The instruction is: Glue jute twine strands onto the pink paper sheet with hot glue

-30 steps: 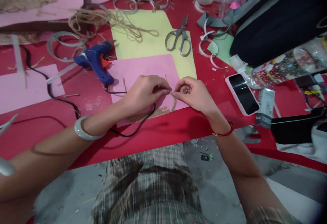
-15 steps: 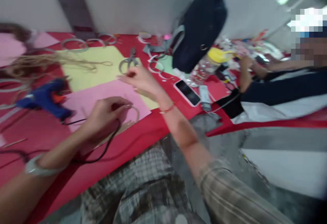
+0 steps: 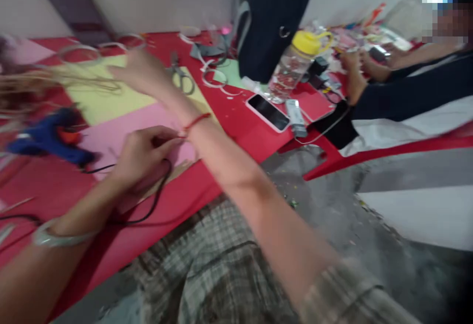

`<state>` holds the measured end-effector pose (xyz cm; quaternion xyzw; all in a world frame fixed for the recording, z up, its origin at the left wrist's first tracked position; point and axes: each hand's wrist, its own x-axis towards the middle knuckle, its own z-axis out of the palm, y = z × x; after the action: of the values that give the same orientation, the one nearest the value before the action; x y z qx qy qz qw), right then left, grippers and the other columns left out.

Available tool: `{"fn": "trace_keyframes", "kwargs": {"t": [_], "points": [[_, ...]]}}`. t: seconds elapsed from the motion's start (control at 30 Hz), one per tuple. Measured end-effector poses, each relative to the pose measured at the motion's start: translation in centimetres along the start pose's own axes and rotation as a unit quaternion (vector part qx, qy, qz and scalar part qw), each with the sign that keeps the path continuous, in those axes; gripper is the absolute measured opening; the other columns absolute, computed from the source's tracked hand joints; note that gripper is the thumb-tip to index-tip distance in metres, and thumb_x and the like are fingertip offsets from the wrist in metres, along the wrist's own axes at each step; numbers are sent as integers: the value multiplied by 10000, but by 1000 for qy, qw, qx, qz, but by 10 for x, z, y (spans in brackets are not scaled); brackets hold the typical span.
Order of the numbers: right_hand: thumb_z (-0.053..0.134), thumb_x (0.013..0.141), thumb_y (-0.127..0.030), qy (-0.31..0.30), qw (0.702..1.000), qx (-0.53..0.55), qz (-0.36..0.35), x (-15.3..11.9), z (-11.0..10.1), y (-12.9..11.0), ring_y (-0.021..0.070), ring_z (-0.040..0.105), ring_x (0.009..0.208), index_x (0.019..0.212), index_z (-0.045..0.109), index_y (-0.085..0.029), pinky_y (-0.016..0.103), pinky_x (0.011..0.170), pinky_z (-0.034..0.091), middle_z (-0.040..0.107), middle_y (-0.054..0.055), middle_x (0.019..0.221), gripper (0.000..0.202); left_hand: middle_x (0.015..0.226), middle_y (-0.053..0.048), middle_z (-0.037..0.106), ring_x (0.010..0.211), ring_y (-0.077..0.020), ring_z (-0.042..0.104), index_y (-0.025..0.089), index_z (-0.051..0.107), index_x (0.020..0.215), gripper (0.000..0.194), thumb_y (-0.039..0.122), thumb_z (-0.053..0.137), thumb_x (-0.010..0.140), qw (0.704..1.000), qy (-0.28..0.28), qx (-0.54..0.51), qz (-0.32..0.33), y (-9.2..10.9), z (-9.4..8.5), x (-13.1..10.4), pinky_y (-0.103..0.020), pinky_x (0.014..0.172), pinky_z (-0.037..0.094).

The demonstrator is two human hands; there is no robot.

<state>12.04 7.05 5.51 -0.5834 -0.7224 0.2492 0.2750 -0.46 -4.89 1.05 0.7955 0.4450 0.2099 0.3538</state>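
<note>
My left hand (image 3: 142,154) is pinched above the pink sheet (image 3: 111,139), its fingertips on something partly hidden behind my right wrist. Half a second ago a thin tan loop showed at those fingertips. My right hand (image 3: 138,70) is over the yellow sheet (image 3: 92,102), close to the tan twine (image 3: 96,80); it is blurred and its fingertips cannot be made out. Scissors (image 3: 181,78) lie just right of my right hand. A blue glue gun (image 3: 55,136) rests left of the pink sheet, its black cord running under my left hand.
White rings (image 3: 79,55) lie at the back. A dark bag (image 3: 273,23), a bottle with a yellow lid (image 3: 291,62) and a phone (image 3: 268,112) stand or lie to the right. Farther right are another person's hands (image 3: 354,75).
My right hand has moved left and away from me, from beside the scissors to over the twine. My left hand stays pinched in nearly the same place. The view has shifted slightly.
</note>
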Motion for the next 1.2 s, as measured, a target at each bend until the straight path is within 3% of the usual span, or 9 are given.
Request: {"fn": "trace_keyframes", "kwargs": {"t": [0.07, 0.17, 0.27, 0.37, 0.47, 0.7, 0.9, 1.07, 1.2], "points": [[710, 1029, -390, 34, 997, -73, 17, -38, -20, 16, 169, 592, 857, 764, 550, -204, 301, 884, 488, 582, -5, 789, 361, 1101, 26, 830, 1021, -267, 734, 286, 755, 1031, 305, 568, 729, 920, 997, -5, -74, 34, -1, 4, 3, -424, 943, 560], [762, 894, -184, 8, 999, 14, -33, -99, -33, 50, 137, 558, 758, 773, 591, -198, 275, 754, 440, 599, -31, 750, 210, 1034, -66, 842, 951, -248, 772, 236, 730, 984, 256, 476, 746, 897, 992, 37, -113, 46, -12, 8, 7, -368, 861, 592], [786, 837, -261, -34, 994, 100, 24, -139, -29, 79, 129, 491, 655, 795, 621, -199, 283, 647, 396, 596, -39, 708, 181, 979, -62, 840, 897, -227, 776, 217, 749, 955, 214, 426, 710, 928, 991, 33, -107, 68, -18, 10, 7, -326, 838, 580], [870, 773, -439, -12, 988, 146, 43, -153, -20, 89, 127, 440, 637, 783, 608, -213, 283, 607, 363, 578, -44, 705, 347, 944, -49, 835, 857, -212, 767, 213, 768, 945, 184, 384, 698, 941, 990, 30, -110, 78, -18, 10, 6, -313, 818, 569], [921, 715, -571, -16, 988, 152, 32, -153, -17, 86, 127, 419, 636, 766, 611, -214, 287, 597, 346, 555, -48, 694, 475, 946, -48, 836, 835, -202, 766, 213, 768, 961, 146, 336, 691, 947, 989, 35, -116, 79, -19, 11, 5, -303, 793, 569], [963, 657, -600, -29, 987, 152, 36, -149, -19, 87, 125, 431, 632, 762, 638, -209, 291, 601, 362, 560, -42, 700, 520, 997, -57, 841, 897, -211, 773, 209, 815, 994, 141, 244, 684, 956, 991, 40, -89, 93, -23, 12, 5, -310, 834, 561], [738, 875, -662, 43, 961, 260, 89, -136, -35, 107, 140, 554, 639, 855, 651, -230, 289, 603, 435, 628, -6, 753, 441, 1020, -86, 834, 910, -212, 759, 153, 851, 1002, 286, 276, 597, 1052, 992, 40, -82, 87, -22, 9, 5, -307, 840, 532], [643, 991, -399, 165, 982, 42, 83, -81, -43, 108, 208, 696, 785, 848, 639, -216, 348, 796, 532, 732, 60, 852, 232, 1029, -75, 827, 935, -211, 756, 156, 852, 1024, 163, 216, 704, 993, 993, 35, -76, 88, -26, 10, 8, -300, 873, 536], [604, 1053, -429, 137, 957, -225, 119, -26, -22, 85, 329, 732, 1121, 1030, 756, -98, 426, 1020, 521, 791, 231, 1114, 366, 1012, -65, 820, 921, -202, 753, 172, 852, 1006, 124, 149, 746, 944, 992, 29, -79, 96, -31, 13, 10, -299, 869, 555]]}}
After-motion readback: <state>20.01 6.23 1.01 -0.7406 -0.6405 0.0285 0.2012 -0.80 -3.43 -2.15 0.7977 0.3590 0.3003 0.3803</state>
